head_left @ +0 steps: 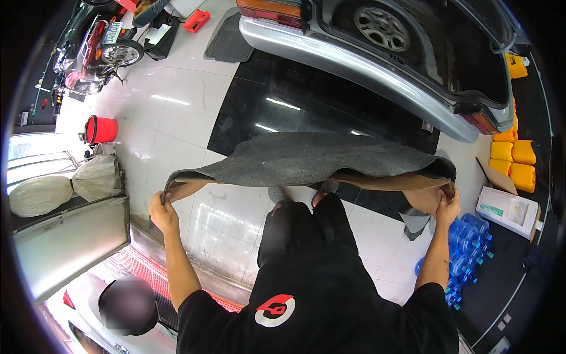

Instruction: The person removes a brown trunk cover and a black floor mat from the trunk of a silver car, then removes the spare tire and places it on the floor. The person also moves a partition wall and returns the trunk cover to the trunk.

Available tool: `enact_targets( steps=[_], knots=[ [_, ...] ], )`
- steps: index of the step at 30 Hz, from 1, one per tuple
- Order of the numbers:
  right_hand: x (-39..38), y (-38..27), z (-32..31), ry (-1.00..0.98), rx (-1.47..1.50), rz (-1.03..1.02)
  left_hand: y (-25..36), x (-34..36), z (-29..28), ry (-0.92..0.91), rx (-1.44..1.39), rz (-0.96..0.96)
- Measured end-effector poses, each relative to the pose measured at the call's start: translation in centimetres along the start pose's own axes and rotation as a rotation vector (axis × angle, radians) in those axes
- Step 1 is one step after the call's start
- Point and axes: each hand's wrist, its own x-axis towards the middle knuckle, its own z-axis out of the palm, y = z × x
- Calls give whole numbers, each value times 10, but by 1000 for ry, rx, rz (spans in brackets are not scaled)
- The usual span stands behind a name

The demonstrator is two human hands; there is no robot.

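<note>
A large dark grey car floor carpet with a brown underside stretches across in front of my body, its middle sagging and rippled. At its left end, my left hand is closed on the curled edge, thumb on top. My right hand grips the opposite end, where the brown backing folds outward. Both arms are spread wide. Beyond the carpet stands a silver car with its rear open, and a spare wheel shows inside the cargo space. Below the right end hangs or lies a grey flap; I cannot tell whether it is attached.
Blue water bottles and an open white box stand on the right, with yellow jugs behind. Leftward are a red bucket, wrapped bundles and a motorcycle. A person in a dark cap is at lower left.
</note>
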Motion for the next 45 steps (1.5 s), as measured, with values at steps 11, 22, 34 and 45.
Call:
enact_targets(
  steps=[11, 22, 34, 45],
  knots=[
    [2, -22, 10, -5, -67, 85, 82, -1, -22, -205, -97, 618],
    [-2, -26, 6, 6, -16, 64, 182, -16, -27, -282, -163, 830],
    [-17, -34, -15, -54, 33, 131, 299, -19, -38, -1196, -328, 757],
    [-17, -27, -21, -124, 63, 73, 321, 6, -5, -1846, -334, 581]
  ],
)
